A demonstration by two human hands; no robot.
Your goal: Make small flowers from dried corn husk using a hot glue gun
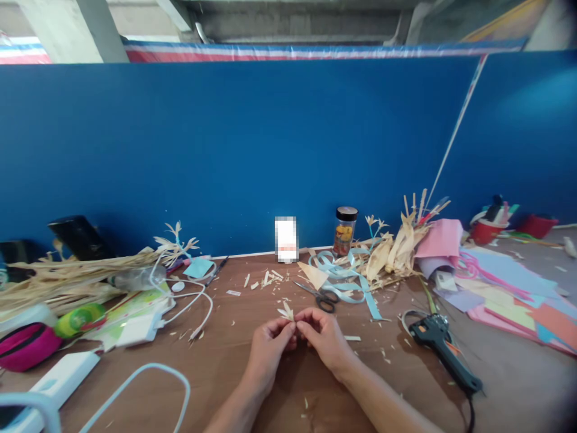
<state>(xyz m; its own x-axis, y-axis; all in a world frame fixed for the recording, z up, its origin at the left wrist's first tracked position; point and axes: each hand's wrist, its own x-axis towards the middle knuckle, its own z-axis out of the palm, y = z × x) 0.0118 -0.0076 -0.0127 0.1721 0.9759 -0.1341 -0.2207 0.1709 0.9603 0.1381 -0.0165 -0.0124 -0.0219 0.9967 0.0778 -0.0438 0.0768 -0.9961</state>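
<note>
Both hands meet over the middle of the brown table (216, 367). My left hand (270, 346) is closed on the base of a small pale flower of dried husk petals (286, 311), with its petals pointing up. My right hand (322, 337) pinches at the same base, its thumb and fingertips touching the left ones. What lies between the fingertips is partly hidden. Just behind the hands lie black-handled scissors (325, 299), their blades pointing left. Several pale cut husk scraps (270, 278) are scattered behind the flower.
At right lies a black glue gun (444, 352), near coloured paper sheets (518, 288). A lidded jar (345, 231), blue ribbon (356, 288) and a husk bundle (392, 255) stand behind. At left are long dried husks (85, 276), white cables (207, 300) and a power strip (63, 385).
</note>
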